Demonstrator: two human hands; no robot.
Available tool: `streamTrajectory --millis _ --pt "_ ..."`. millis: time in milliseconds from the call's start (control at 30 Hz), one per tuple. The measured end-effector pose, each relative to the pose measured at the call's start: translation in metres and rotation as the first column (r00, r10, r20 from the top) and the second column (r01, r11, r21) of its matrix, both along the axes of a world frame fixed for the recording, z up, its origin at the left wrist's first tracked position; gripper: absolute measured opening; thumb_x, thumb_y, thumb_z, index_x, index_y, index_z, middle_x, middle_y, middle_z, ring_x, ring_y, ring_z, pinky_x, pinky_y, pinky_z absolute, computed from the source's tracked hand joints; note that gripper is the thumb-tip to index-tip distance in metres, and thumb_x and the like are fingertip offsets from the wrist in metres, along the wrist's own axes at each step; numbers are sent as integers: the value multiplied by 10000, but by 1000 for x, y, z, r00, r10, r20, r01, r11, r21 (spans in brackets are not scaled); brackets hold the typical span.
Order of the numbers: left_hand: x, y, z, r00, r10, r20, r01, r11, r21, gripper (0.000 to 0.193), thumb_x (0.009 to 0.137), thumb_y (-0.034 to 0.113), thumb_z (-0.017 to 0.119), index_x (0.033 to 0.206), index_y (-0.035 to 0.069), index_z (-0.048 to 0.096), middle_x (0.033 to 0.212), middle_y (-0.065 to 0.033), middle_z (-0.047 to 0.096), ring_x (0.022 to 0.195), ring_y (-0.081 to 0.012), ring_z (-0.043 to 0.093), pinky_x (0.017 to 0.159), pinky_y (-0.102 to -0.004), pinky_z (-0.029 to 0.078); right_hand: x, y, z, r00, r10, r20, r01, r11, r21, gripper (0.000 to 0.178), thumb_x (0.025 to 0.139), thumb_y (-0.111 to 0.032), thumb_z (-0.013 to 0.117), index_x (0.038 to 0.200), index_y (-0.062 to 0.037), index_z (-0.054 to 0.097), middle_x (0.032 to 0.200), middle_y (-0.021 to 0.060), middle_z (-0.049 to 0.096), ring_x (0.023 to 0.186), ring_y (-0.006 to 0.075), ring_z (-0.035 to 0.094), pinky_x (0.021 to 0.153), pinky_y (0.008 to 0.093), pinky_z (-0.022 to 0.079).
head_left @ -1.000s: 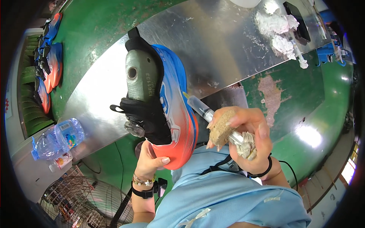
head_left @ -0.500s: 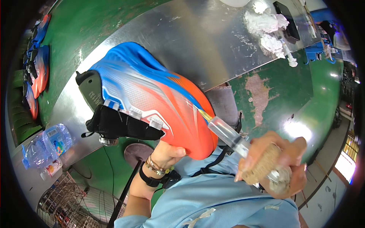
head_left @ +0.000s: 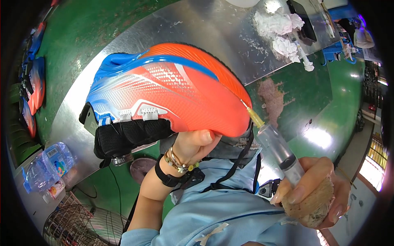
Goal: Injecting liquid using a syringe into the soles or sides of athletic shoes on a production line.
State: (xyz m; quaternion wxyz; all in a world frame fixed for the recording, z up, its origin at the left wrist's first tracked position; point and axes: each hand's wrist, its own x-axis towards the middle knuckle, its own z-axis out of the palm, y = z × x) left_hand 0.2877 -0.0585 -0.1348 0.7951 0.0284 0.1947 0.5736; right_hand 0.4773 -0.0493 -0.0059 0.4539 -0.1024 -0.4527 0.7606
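A running shoe (head_left: 188,86), coral, white and blue with an orange sole edge and black tongue, is raised above the metal table. My left hand (head_left: 196,144) grips it from below near the toe, thumb against the upper. In my right hand (head_left: 322,176) is a clear syringe (head_left: 273,141) with a yellow needle hub (head_left: 255,117). Its needle tip is at the seam between upper and sole by the toe; whether it touches cannot be made out. The same hand also clasps a tan, rounded wad (head_left: 310,203) with a frayed underside.
On the metal table (head_left: 197,24) lie crumpled white tissues (head_left: 273,22), a second syringe (head_left: 303,51) and a black phone-like slab (head_left: 301,20). A plastic bottle (head_left: 51,164) lies at left above a wire fan guard (head_left: 84,225). Other shoes (head_left: 35,82) line the far left.
The shoe has turned in my left hand, showing more orange sole along its upper edge. My right hand and syringe have shifted right and down, and the needle has moved further round the toe.
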Motion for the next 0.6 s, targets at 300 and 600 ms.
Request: streamTrajectory --millis 300,600 --pt "7 17 6 992 116 -43 -115 993 32 887 570 356 815 1287 88 367 1323 -70 388 1288 -214 285 1094 -431 201 -12 -14 -9 960 -271 74 273 962 -7 125 840 -308 568 837 -184 582 898 216 496 566 331 568 502 330 531" --pt "14 30 17 962 253 -103 -244 966 89 779 677 428 724 1273 63 382 1356 -89 352 1296 -250 274 1083 -419 242 -39 -21 -9 800 -525 292 443 844 303 214 818 -369 566 783 -160 533 853 163 507 505 272 556 451 308 525"
